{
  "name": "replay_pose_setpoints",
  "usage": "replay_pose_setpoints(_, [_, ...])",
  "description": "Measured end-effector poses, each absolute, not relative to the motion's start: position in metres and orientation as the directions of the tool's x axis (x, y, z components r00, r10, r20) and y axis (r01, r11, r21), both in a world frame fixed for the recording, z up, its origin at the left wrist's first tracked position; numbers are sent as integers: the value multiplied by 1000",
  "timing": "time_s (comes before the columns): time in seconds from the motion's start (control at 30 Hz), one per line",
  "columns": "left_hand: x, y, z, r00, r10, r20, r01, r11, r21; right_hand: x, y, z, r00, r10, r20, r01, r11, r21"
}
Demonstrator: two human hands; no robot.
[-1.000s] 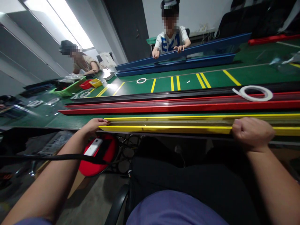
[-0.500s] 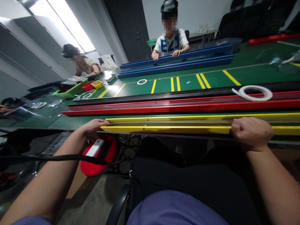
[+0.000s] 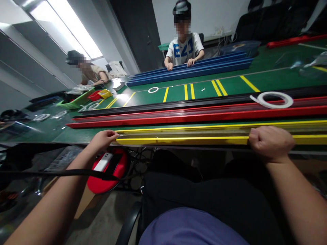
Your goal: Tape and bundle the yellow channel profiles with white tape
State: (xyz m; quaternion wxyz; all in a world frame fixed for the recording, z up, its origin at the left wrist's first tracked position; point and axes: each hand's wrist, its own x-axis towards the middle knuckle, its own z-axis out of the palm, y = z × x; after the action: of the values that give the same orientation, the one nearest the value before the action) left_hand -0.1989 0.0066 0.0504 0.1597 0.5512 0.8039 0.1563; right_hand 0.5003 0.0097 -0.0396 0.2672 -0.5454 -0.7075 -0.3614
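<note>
A long yellow channel-shaped profile (image 3: 184, 140) lies along the near edge of the green table. At its left end is my left hand (image 3: 103, 139), thumb and forefinger pinched together. A tiny pale spot shows at those fingertips, too small to name. Farther right, my right hand (image 3: 272, 142) is closed in a fist over the profile's front wall, hiding part of it. Just behind lies a red profile (image 3: 178, 117), then a black profile (image 3: 143, 109). A roll of white tape (image 3: 288, 100) rests on these two, its loose end pointing left.
Across the table (image 3: 143, 97), a person (image 3: 184, 51) has both hands on blue profiles (image 3: 194, 69). Another person (image 3: 93, 73) sits at the far left, near a green basket (image 3: 76, 102). Below the table edge stands a red stool (image 3: 102, 183) bearing a phone (image 3: 103, 162).
My left hand's fingers have drawn together into a pinch at the profile's end. My right fist stays on the profile. The person opposite has tilted a blue profile lower.
</note>
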Motion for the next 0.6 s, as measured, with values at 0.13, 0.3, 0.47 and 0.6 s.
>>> replay_pose_setpoints(0.13, [-183,-10,47,-102,974,202,982,65,178,504,10,-42,-164,683,712,986,134,99])
replay_pose_setpoints(0.3, [-148,-44,33,-46,931,363,981,-28,194,508,12,-42,-105,691,716,988,154,-4])
replay_pose_setpoints(0.47, [-124,-64,11,-141,924,356,929,-1,371,489,7,-26,37,628,778,986,103,-130])
replay_pose_setpoints(0.6, [-107,-69,-1,-217,915,340,867,21,498,431,-10,-13,-80,516,853,929,349,-123])
